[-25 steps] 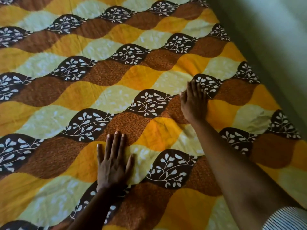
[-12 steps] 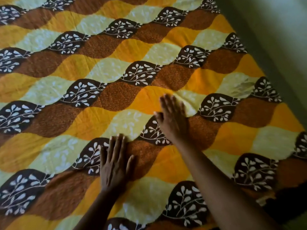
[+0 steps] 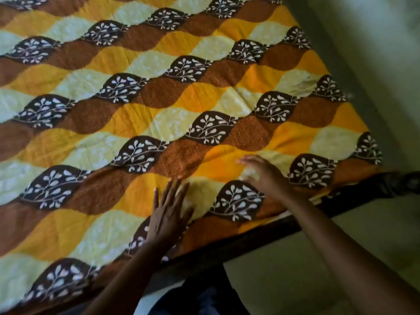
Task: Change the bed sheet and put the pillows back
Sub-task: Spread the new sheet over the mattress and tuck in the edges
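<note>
**Sheet spread, pillows not yet back**

The leaf-patterned bed sheet (image 3: 181,98) covers the mattress across the view, reaching the dark bed frame (image 3: 250,239) at 5 o'clock, with faint creases toward 2 o'clock. The left hand (image 3: 169,214) lies flat at 6 o'clock, fingers straight. The right hand (image 3: 263,175), blurred, sits apart at 4 o'clock, apparently loose-fingered and gripping nothing. Smoothing looks nearly done; no pillows show.

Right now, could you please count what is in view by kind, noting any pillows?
Sheet: 1
Hands: 2, left hand and right hand
Bed frame: 1
Pillows: 0
Total: 4
</note>
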